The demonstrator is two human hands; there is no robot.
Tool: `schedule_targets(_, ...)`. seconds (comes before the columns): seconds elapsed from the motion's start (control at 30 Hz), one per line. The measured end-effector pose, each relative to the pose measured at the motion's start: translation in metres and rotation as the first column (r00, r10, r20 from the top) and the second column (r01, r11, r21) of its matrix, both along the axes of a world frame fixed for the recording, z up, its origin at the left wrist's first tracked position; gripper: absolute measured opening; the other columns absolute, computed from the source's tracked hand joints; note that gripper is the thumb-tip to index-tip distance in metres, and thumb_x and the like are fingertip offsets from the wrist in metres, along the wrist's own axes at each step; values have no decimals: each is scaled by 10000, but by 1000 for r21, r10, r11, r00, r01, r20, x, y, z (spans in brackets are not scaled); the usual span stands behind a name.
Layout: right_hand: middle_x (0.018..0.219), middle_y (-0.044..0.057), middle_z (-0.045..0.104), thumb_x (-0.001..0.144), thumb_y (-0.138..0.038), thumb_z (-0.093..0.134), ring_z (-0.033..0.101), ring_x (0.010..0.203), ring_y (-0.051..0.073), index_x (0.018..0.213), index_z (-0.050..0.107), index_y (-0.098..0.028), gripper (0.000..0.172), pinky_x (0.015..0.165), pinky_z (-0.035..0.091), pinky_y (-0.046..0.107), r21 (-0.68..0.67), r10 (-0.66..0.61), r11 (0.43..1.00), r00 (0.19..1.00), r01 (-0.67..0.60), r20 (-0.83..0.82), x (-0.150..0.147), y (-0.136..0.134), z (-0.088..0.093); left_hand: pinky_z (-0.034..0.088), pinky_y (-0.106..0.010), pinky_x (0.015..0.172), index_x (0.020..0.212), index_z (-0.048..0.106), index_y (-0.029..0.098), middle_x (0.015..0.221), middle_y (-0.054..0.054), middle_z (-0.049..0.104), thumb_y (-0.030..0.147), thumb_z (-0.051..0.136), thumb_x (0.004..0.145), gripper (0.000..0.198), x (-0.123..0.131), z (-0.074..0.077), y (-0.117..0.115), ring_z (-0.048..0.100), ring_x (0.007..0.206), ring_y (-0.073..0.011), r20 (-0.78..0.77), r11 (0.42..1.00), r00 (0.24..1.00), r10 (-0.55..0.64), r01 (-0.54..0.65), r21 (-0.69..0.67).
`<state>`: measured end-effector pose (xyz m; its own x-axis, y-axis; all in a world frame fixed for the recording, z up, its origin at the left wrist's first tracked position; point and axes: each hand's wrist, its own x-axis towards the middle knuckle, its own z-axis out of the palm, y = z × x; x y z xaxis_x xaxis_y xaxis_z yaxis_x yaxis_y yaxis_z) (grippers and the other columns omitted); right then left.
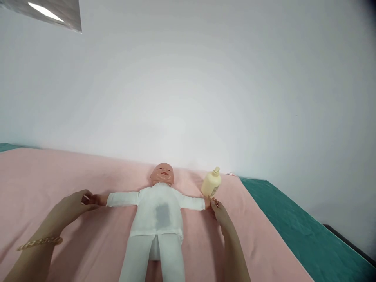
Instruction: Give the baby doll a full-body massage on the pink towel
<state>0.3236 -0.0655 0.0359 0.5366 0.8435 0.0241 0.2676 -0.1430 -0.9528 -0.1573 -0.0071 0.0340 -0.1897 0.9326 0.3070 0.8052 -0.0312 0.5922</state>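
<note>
A baby doll (147,213) in a white long-sleeved top and white trousers lies on its back, head toward the wall and arms stretched out to both sides. Its top has a grey rectangular patch on the belly. At the left, my left hand (75,205), with a beaded bracelet (41,243) on the wrist, has its fingers closed on the doll's hand. On the other side, my right hand (219,211) pinches the doll's other hand. Just behind that hand stands a pale yellow pump bottle (210,184).
A pink cloth (96,250) covers most of the surface, with a green cover (296,223) showing along the right. A pale wall (188,86) rises behind the doll. Part of a shiny panel (53,13) hangs into the upper left.
</note>
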Motion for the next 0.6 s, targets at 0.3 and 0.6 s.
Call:
schedule_targets(0.3,1153,132,654,717,-627,614,627,1064,300,1152,524,-191,623,844,529,401,165,-14,986,999,19,-30,-17,10,1,488,-371,903,1179,601,275,1199,-3,669,471,558,812,419,36,56,-12,606,1117,-258,230,999,973,-38,43,-15)
schedule_targets(0.6,1287,87,599,844,-395,618,550,1198,254,1233,551,-240,424,988,465,418,372,288,868,944,-329,164,-71,-7,28,527,-337,911,1051,681,266,1107,-13,719,501,674,744,387,88,45,-24,661,1041,-243,301,882,829,-471,434,185)
